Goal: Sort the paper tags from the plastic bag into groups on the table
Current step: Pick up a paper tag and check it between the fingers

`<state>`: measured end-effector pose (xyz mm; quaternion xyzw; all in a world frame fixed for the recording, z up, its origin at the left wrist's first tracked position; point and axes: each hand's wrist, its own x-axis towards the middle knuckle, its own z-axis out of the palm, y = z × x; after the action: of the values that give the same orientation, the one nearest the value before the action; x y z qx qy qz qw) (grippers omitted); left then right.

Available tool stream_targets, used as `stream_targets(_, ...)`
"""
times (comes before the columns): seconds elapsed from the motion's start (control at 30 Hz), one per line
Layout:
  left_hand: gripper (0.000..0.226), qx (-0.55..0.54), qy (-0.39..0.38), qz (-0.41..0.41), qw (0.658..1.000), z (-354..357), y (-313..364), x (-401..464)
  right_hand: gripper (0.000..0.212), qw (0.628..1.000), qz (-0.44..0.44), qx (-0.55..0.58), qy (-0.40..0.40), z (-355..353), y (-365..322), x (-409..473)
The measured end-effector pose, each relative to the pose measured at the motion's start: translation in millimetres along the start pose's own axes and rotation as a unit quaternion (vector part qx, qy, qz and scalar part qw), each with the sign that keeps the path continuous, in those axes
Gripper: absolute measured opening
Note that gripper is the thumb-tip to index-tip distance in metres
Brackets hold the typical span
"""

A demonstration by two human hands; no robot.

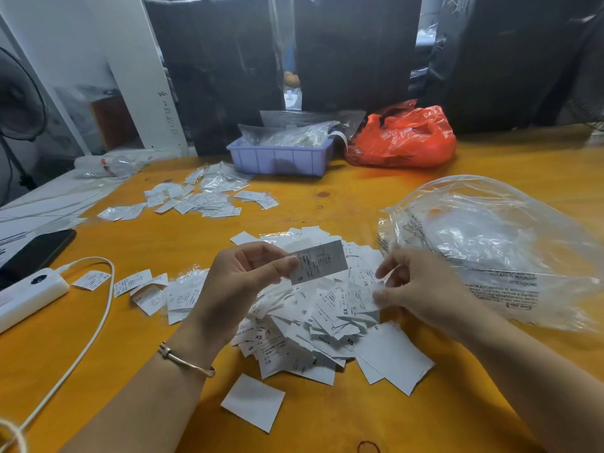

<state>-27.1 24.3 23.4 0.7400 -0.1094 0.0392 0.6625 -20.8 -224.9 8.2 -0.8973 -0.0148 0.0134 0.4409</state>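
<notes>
Two bare hands work above a heap of white paper tags [313,325] at the middle of the orange table [359,197]. The left hand [242,279], wrist bent back with a thin bracelet [184,359] on the forearm, is raised palm toward the camera and pinches one tag marked S [322,261] between thumb and curled fingers, holding it tilted above the heap. The right hand [418,286] comes in from 4 o'clock, palm down, its fingertips closed on the edge of a tag [359,297] lying at the top of the heap; the thumb is hidden behind the fingers.

The clear plastic bag [496,246] lies crumpled and open at 3 o'clock, just beside the right hand. A second scatter of tags [202,199] sits toward 11 o'clock, and a smaller group [153,291] lies at 9 o'clock of the heap. One blank white square [253,402] rests alone at 6 o'clock.

At 12 o'clock stands a lilac plastic tray [281,158] holding clear packets, with a red plastic bag [402,138] touching its right side. A white power bank [29,294] with its cable [98,322] and a dark phone [36,251] lie at the left edge.
</notes>
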Motion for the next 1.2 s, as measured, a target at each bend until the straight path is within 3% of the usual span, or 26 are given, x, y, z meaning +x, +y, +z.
stream_targets(0.07,0.008,-0.007,-0.012,-0.003,1.000,0.9,0.5,-0.5,0.020,0.992,-0.027,-0.115,0.038,2.7,1.7,0.6)
stream_targets(0.13,0.007,-0.017,-0.026,-0.009,0.999,1.5,1.1,-0.5,0.012,0.980,-0.095,-0.143,0.102,2.6,-2.0,-0.3)
stream_targets(0.2,0.008,-0.026,-0.040,-0.011,0.999,2.3,1.8,-0.5,0.025,0.983,-0.146,-0.023,0.109,1.9,-7.6,-2.4)
stream_targets(0.3,0.010,-0.019,-0.064,-0.010,0.998,4.4,1.9,-1.5,0.036,0.969,-0.134,0.202,-0.049,3.2,-18.9,-10.6)
stream_targets(0.37,0.010,-0.007,-0.081,-0.009,0.997,5.6,2.1,-2.1,0.030,0.958,-0.137,0.238,-0.088,6.1,-18.5,-12.5)
stream_targets(0.5,0.009,-0.009,-0.110,-0.003,0.994,7.9,3.7,-3.7,0.016,0.942,-0.144,0.292,-0.075,7.8,-16.9,-13.6)
stream_targets(0.83,0.015,0.009,-0.094,-0.021,0.995,14.3,1.1,-4.1,0.029,0.948,-0.207,0.241,-0.015,18.3,-24.2,-22.7)
stream_targets(0.93,0.019,-0.006,-0.076,-0.024,0.997,12.6,0.6,-1.8,0.016,0.944,-0.218,0.245,0.029,16.2,-23.3,-21.9)
stream_targets(0.97,0.020,-0.009,-0.074,-0.026,0.997,12.4,0.5,-1.5,0.008,0.946,-0.221,0.233,0.038,15.7,-23.0,-21.9)
stream_targets(1.2,0.012,0.006,-0.091,-0.037,0.995,18.2,-0.4,-3.8,0.013,0.951,-0.286,0.066,0.095,25.7,-19.7,-24.0)
